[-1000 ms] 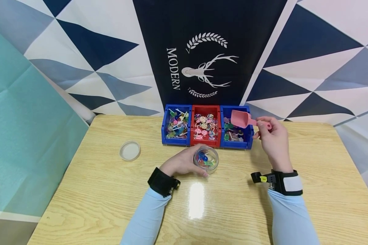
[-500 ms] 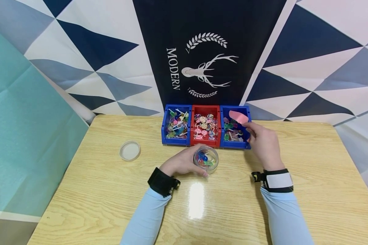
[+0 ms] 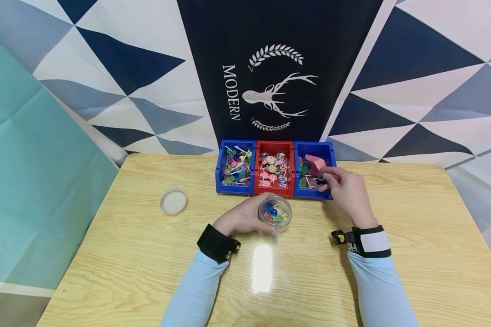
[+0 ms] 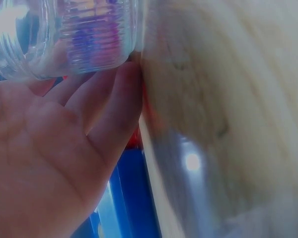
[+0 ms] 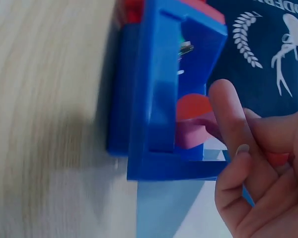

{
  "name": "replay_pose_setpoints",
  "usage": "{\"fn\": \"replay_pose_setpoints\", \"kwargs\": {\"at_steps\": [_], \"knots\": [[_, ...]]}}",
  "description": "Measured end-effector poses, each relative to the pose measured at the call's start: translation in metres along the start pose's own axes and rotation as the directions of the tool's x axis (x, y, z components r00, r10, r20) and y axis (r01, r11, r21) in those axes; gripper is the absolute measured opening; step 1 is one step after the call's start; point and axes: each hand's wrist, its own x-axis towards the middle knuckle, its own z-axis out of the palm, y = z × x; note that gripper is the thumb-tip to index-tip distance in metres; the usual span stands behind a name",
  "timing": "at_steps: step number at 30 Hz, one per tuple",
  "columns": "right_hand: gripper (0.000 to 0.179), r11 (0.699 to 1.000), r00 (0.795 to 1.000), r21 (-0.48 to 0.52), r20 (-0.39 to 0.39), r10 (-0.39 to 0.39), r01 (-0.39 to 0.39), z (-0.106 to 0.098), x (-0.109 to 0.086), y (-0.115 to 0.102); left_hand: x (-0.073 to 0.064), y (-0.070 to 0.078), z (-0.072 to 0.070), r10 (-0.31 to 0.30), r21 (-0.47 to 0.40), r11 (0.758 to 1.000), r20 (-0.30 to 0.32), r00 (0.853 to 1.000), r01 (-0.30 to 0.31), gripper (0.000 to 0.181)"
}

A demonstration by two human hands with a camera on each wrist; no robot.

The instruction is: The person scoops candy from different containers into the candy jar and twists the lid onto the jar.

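Observation:
My left hand (image 3: 245, 217) holds a clear round jar (image 3: 285, 225) on the table, fingers round its far side and thumb on the near side. Colourful lollipop-like pieces lie in the jar; the left wrist view shows its ribbed wall (image 4: 94, 44). My right hand (image 3: 349, 193) grips a pink scoop (image 3: 316, 164) by its handle, which the fingers mostly hide. The scoop's blade is down inside the right blue bin (image 3: 316, 194), among green and dark pieces. In the right wrist view the bin wall partly covers the scoop (image 5: 191, 135).
A red bin (image 3: 275, 190) of swirl lollipops stands in the middle of the row, with another blue bin (image 3: 234, 189) of mixed pieces to its left. A pale round lid (image 3: 173, 201) lies on the table at the left. A patterned backdrop (image 3: 270, 27) rises behind the bins.
My right hand has moved left and lowered the scoop from above the right blue bin into it, tilting the blade. The left hand and jar have stayed put.

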Motion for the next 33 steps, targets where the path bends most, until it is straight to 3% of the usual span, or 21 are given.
{"fn": "replay_pose_setpoints", "kwargs": {"at_steps": [3, 6, 10, 14, 24, 33], "knots": [[0.028, 0.994, 0.998, 0.09, 0.001, 0.058, -0.058, 0.0, 0.0, 0.001, 0.0, 0.0, 0.0, -0.003, -0.002, 1.0, 0.003, 1.0, 0.003, 0.089], [0.032, 0.978, 0.993, 0.176, 0.049, 0.105, -0.112, 0.002, 0.001, 0.002, 0.0, 0.0, 0.0, 0.001, -0.007, 1.0, 0.004, 1.0, -0.001, 0.089], [0.037, 0.939, 0.974, 0.277, 0.152, 0.166, -0.203, 0.002, 0.003, 0.004, 0.0, -0.001, 0.0, 0.008, -0.007, 1.0, 0.001, 1.0, -0.008, 0.089], [0.039, 0.901, 0.959, 0.345, 0.194, 0.207, -0.264, -0.001, 0.003, 0.005, 0.0, 0.0, 0.0, 0.008, -0.006, 1.0, -0.003, 1.0, -0.008, 0.088], [0.042, 0.849, 0.944, 0.424, 0.238, 0.23, -0.314, 0.0, 0.003, 0.001, 0.0, 0.001, 0.0, 0.0, -0.001, 1.0, 0.0, 1.0, 0.0, 0.088], [0.043, 0.808, 0.935, 0.481, 0.262, 0.238, -0.34, -0.012, 0.003, 0.003, 0.0, 0.001, 0.0, 0.003, 0.007, 1.0, 0.0, 1.0, -0.003, 0.089]]}}
